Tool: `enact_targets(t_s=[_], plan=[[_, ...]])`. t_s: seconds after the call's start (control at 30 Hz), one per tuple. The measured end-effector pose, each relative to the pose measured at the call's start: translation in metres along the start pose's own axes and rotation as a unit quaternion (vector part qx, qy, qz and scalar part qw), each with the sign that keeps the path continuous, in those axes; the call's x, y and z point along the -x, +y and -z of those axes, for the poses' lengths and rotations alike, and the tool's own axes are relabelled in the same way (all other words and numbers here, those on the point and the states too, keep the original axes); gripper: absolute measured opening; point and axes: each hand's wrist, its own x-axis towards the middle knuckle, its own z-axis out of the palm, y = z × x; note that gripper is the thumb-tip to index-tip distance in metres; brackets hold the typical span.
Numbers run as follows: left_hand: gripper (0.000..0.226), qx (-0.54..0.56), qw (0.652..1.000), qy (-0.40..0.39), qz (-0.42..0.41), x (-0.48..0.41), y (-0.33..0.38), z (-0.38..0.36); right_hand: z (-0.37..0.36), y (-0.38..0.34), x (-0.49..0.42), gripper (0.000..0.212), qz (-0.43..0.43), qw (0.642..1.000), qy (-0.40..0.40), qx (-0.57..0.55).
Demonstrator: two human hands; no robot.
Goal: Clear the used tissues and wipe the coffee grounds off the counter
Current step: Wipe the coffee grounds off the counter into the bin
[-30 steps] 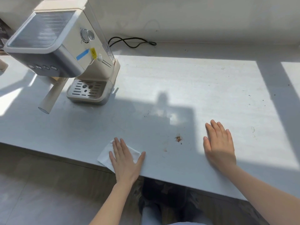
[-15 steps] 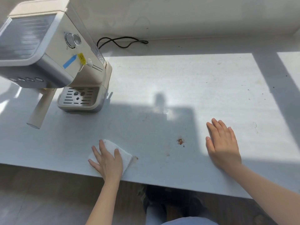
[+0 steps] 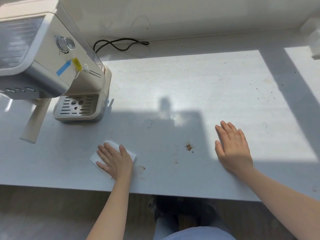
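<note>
A white tissue (image 3: 112, 144) lies flat on the grey counter (image 3: 190, 84) near its front edge. My left hand (image 3: 115, 160) presses down on it with the fingers spread, covering most of it. A faint brown smear (image 3: 142, 168) sits just right of that hand. A small clump of brown coffee grounds (image 3: 189, 147) lies further right, between my hands. My right hand (image 3: 232, 148) rests flat on the counter to the right of the grounds, holding nothing.
A cream espresso machine (image 3: 52, 66) stands at the back left, its portafilter handle (image 3: 32, 125) sticking out toward me. A black cable (image 3: 121, 44) loops along the back wall. Dark specks dot the far right of the counter. A white object (image 3: 314, 40) shows at the right edge.
My left hand slid the tissue to the left and then a little away from the front edge, leaving a brown smear to its right. My right hand stayed put.
</note>
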Motion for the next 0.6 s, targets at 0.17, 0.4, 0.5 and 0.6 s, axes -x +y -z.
enact_targets(t_s=[0.17, 0.4, 0.5, 0.6], plan=[[0.053, -0.098, 0.988, -0.011, -0.119, -0.030, -0.026, 0.018, -0.004, 0.003, 0.000, 0.050, 0.006, 1.000, 0.007, -0.005], [0.059, -0.080, 0.961, -0.029, -0.262, -0.041, -0.052, 0.019, -0.002, 0.003, 0.000, 0.050, 0.004, 1.000, 0.007, -0.008], [0.060, -0.108, 0.953, -0.036, -0.282, -0.061, -0.043, 0.017, -0.003, 0.003, 0.000, 0.050, 0.002, 1.000, 0.003, -0.009], [0.060, -0.132, 0.924, -0.069, -0.352, -0.064, -0.031, 0.014, -0.003, 0.002, -0.001, 0.051, 0.005, 1.000, 0.001, -0.009]])
